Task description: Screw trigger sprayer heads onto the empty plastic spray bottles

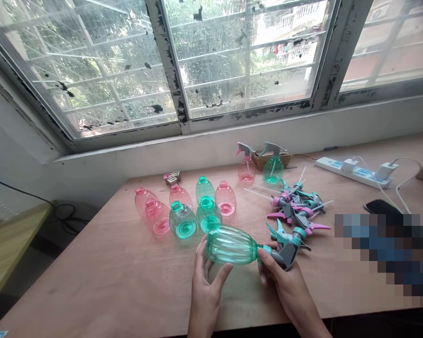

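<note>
A clear green spray bottle (232, 245) lies sideways between my hands, above the front of the table. Its base rests in my left hand (209, 277), whose fingers and thumb curl round it. At the neck, my right hand (277, 272) grips the grey and green spray head (285, 256); whether the head is fully seated cannot be made out. Just beyond stand open green bottles (182, 220) and pink bottles (226, 199) without heads. To the right is a pile of loose spray heads (296, 204) in pink, green and grey, with thin white tubes.
Two bottles with heads on, one pink (246, 170) and one green (273, 168), stand by a small basket (259, 161) near the wall. A power strip (354, 172) with chargers, cables and a dark phone (382, 206) lies right. Small blocks (172, 178) sit at back left.
</note>
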{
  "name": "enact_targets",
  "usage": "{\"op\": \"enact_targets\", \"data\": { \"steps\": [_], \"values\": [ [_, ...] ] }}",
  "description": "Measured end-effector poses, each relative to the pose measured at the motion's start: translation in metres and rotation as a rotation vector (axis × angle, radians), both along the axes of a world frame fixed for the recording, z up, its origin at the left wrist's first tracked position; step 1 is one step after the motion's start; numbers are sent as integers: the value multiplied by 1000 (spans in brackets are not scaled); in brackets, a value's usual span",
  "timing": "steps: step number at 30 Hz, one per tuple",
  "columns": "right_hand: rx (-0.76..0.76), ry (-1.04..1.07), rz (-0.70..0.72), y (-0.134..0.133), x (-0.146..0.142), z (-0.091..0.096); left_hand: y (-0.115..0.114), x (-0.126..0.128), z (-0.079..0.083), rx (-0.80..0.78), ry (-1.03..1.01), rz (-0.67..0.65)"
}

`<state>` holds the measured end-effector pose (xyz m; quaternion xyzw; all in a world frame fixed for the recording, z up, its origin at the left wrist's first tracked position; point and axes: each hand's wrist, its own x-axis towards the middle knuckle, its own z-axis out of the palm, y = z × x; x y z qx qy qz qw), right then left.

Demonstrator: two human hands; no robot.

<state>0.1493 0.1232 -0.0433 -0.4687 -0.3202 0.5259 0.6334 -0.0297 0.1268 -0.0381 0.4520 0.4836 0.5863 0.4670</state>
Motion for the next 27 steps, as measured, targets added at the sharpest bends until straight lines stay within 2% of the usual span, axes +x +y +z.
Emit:
{"op": "enact_targets", "data": {
  "steps": [2,5,10,13,18,23,27],
  "values": [
    [8,28,-5,0,1,1,0,-2,-3,8,51,-10],
    [19,18,-1,-1,1,3,-3,-1,1,6,90,-10],
    [23,-68,36,-3,-1,1,-6,6,13,-2,-8,32],
    [26,-86,52,-3,-2,-1,-4,3,9,-29,-30,40],
    [25,1,-16,-2,-1,2,0,-3,-2,-1,-2,9],
    [24,-10,-23,-3,0,5,-3,-1,1,3,18,-33],
    [26,-70,23,-5,-2,4,-4,1,1,-11,1,63]
  ]
}}
